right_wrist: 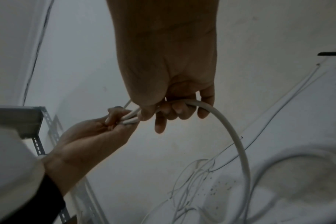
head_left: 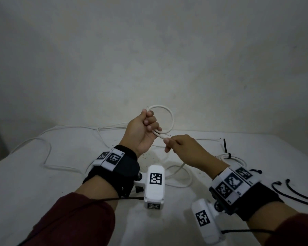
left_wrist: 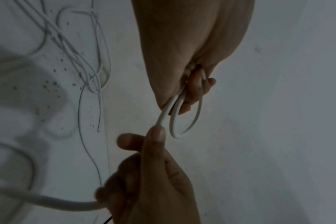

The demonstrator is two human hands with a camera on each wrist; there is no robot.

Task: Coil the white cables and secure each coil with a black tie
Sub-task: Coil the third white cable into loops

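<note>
My left hand (head_left: pixel 149 125) is raised above the table and grips a small loop of white cable (head_left: pixel 172 119), fingers curled round the gathered strands. In the left wrist view the loop (left_wrist: pixel 197 119) hangs out from those curled fingers (left_wrist: pixel 199 87). Just to the right, my right hand (head_left: pixel 169 142) pinches the same cable close to the left fist. The right wrist view shows its fingers (right_wrist: pixel 180 109) wrapped round the cable (right_wrist: pixel 240 141), which arcs down to the table. One finished coil with a black tie (head_left: pixel 228 155) lies at the right.
Loose white cables (head_left: pixel 48 150) snake over the left and middle of the white table (head_left: pixel 25 183). Spare black ties (head_left: pixel 295 190) lie at the right edge. A plain wall stands behind. A perforated metal rack (right_wrist: pixel 38 145) shows in the right wrist view.
</note>
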